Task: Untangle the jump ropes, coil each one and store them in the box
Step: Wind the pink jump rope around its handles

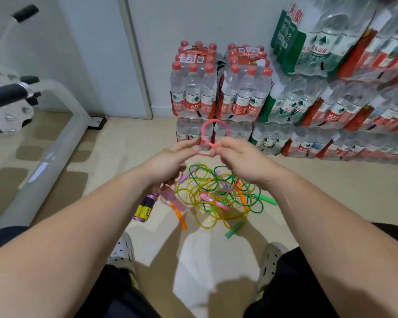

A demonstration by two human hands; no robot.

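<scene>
We count two hands, left hand and right hand, fingers of both pinching one thin glossy pink rope, bent into a round loop. Below, on the floor: one tangle of yellow and green cords, two orange handles, two green handles.

2 hands, 1 pink rope, 2 orange handles, 2 green handles, 2 clogs, 1 battery pk.
</scene>
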